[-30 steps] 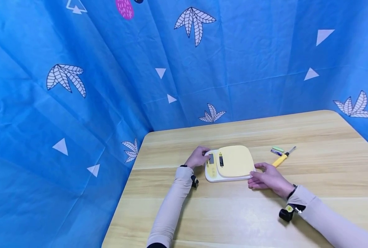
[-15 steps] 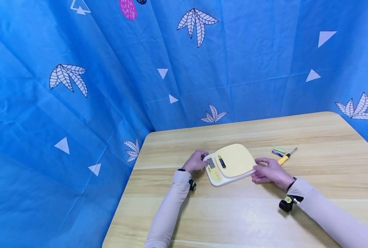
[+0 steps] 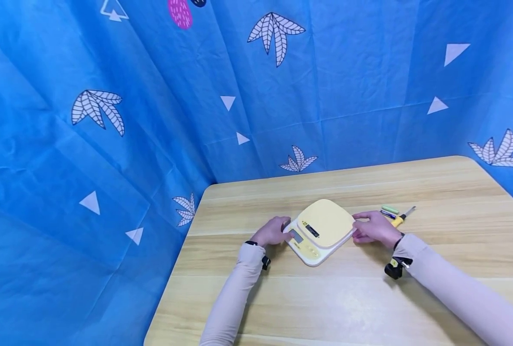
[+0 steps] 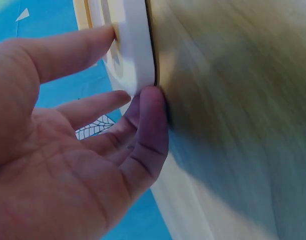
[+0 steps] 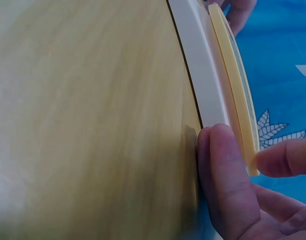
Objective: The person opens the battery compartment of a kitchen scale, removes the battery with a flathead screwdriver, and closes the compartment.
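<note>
A kitchen scale (image 3: 325,223) with a pale yellow weighing plate and white base lies on the wooden table, turned at an angle. My left hand (image 3: 271,231) grips its left corner, thumb on top beside the grey display (image 3: 296,236). In the left wrist view, the curled fingers (image 4: 151,120) meet the white base's edge (image 4: 141,55) close to the tabletop. At the opposite corner my right hand (image 3: 376,228) pinches the scale. The right wrist view has its thumb (image 5: 280,157) against the yellow plate (image 5: 235,85) and fingers along the base's side.
Just beyond my right hand lie a screwdriver (image 3: 399,220) with a yellow handle, partly hidden by that hand, a green cylinder (image 3: 390,209) and a dark blue one (image 3: 388,215), both battery-like. A blue patterned curtain (image 3: 351,86) hangs along the table's back and left.
The scale has turned clockwise on the table, its display end swinging toward me. My left hand has shifted slightly down with it, and my right hand has moved a little away from me.
</note>
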